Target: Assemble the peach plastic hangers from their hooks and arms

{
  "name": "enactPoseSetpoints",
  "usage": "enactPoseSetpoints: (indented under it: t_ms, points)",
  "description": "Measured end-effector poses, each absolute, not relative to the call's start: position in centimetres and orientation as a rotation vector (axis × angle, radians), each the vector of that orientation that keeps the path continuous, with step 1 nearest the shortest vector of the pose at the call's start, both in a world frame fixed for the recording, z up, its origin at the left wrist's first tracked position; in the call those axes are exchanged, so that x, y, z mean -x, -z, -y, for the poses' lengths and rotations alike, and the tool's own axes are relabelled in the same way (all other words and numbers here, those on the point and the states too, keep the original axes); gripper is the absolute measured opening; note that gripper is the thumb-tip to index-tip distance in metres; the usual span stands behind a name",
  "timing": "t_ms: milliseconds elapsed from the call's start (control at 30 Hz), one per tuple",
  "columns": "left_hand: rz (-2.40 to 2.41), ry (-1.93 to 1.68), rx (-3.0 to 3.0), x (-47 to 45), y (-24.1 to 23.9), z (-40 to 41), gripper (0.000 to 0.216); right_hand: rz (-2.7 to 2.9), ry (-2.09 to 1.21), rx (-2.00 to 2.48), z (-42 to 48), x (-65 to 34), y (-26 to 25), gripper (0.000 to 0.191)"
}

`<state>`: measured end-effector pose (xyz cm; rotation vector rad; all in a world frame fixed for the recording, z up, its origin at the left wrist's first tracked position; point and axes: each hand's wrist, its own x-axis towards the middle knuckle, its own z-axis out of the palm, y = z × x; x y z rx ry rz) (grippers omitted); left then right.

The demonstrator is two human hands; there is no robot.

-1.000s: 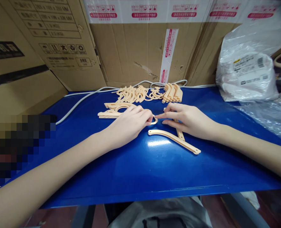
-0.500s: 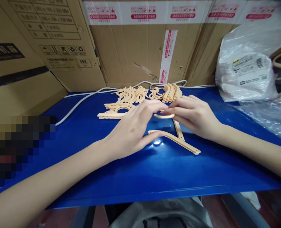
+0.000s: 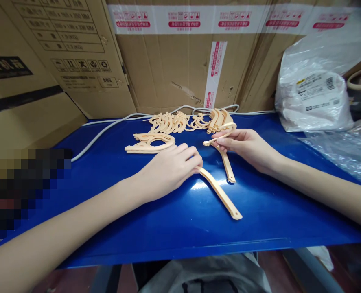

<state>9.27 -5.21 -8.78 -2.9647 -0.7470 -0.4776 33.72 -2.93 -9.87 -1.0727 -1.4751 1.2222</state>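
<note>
My left hand (image 3: 177, 169) pinches the upper end of a beige plastic hanger arm (image 3: 219, 191), whose far end slants toward the front of the blue table. In my right hand (image 3: 241, 146) is a beige curved hanger hook (image 3: 230, 125), gripped between thumb and fingers and raised above the surface. A second hanger arm (image 3: 226, 165) lies just beneath the right fingers; its upper end is partly hidden. Left of my left hand, a group of assembled-looking beige pieces (image 3: 140, 149) rests on the table.
Along the back lie piles of beige hanger parts (image 3: 168, 122), loose hooks (image 3: 198, 121) and stacked arms (image 3: 218, 120). A white cable (image 3: 113, 121) runs behind them. Cardboard boxes (image 3: 174, 69) wall the back and left. A plastic-wrapped package (image 3: 314, 97) stands at the right on the blue table (image 3: 156, 228).
My hands have moved apart. The left has drawn back and taken hold of the front hanger arm, which has swung to a steeper angle. The right has turned the hook upward.
</note>
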Motion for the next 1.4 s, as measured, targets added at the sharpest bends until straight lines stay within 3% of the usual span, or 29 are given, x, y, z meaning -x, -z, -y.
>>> enactPoseSetpoints:
  t_ms: [100, 233, 333, 400, 467, 633, 733, 933, 1233, 1400]
  points:
    - [0.995, 0.805, 3.202, -9.0, 8.2, 5.0, 0.021, 1.443, -1.260, 1.055, 3.1, -33.8, 9.6, 0.026]
    - [1.417, 1.591, 3.493, -8.7, 7.3, 4.5, 0.015, 1.421, -1.361, 1.011, 3.3, -33.6, 9.2, 0.024]
    - [1.605, 2.191, 3.421, -8.5, 6.6, 4.2, 0.013, 1.411, -1.416, 0.978, 3.5, -33.4, 9.0, 0.025]
    - [1.671, 2.388, 3.338, -8.4, 6.1, 4.2, 0.013, 1.428, -1.430, 0.969, 3.6, -33.3, 9.0, 0.029]
    - [1.744, 2.252, 3.372, -8.4, 5.8, 4.5, 0.021, 1.448, -1.433, 0.965, 3.7, -33.3, 9.0, 0.035]
    - [1.477, 1.112, 3.422, -8.7, 6.5, 5.7, 0.036, 1.474, -1.414, 0.955, 3.9, -33.3, 9.0, 0.049]
    - [1.305, 0.746, 3.260, -8.9, 7.4, 6.1, 0.035, 1.471, -1.427, 0.938, 4.0, -33.2, 9.0, 0.051]
    - [1.184, 0.635, 3.265, -8.8, 8.4, 5.9, 0.016, 1.485, -1.472, 0.923, 4.2, -33.0, 8.8, 0.047]
    - [1.004, 0.516, 3.139, -8.6, 8.3, 5.8, 0.037, 1.419, -1.502, 0.921, 4.2, -33.0, 8.8, 0.048]
    - [0.921, 0.544, 3.059, -8.6, 8.4, 5.6, 0.038, 1.385, -1.492, 0.916, 4.1, -33.0, 8.8, 0.048]
